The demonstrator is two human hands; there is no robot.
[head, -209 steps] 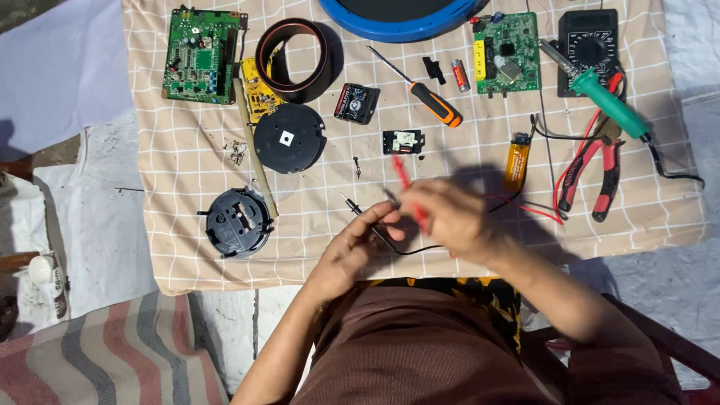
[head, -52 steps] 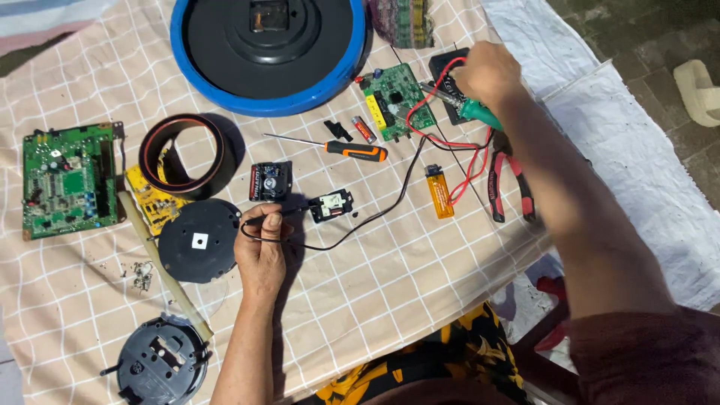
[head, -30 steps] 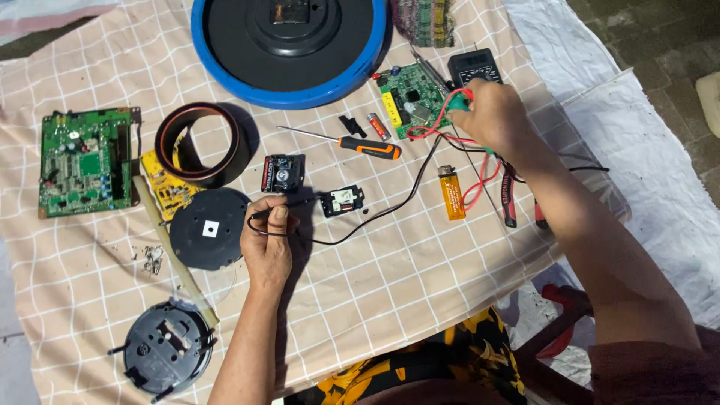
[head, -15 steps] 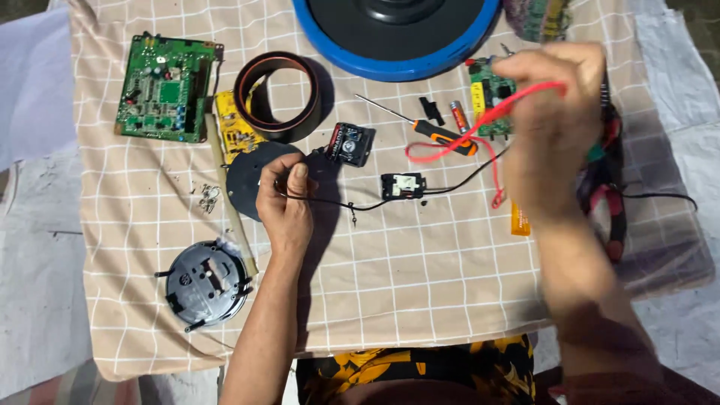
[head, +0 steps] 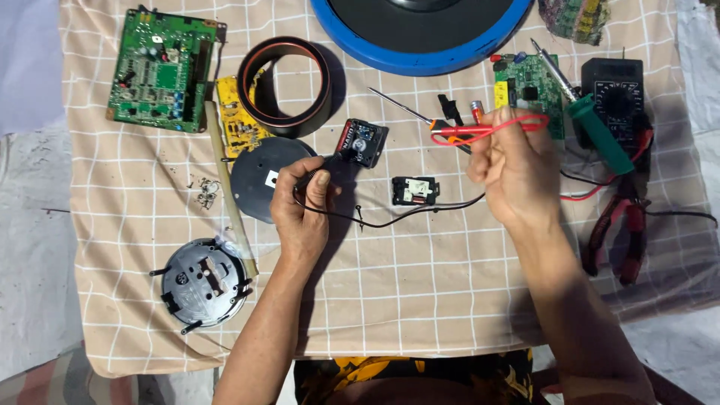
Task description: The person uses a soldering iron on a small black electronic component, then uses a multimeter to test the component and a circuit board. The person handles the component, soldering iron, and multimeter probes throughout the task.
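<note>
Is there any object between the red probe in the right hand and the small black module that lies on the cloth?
Nothing visible stands between them. The right hand holds the red probe above the cloth, and the small black module lies just below and to its left, uncovered. Only a thin black wire runs past the module's lower edge.

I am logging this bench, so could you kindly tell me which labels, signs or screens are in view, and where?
Small white square label: centre of the round black disc beside the left hand.
Black handheld multimeter: far right of the checked cloth, rectangular, round dial; its screen is hard to make out.
</note>
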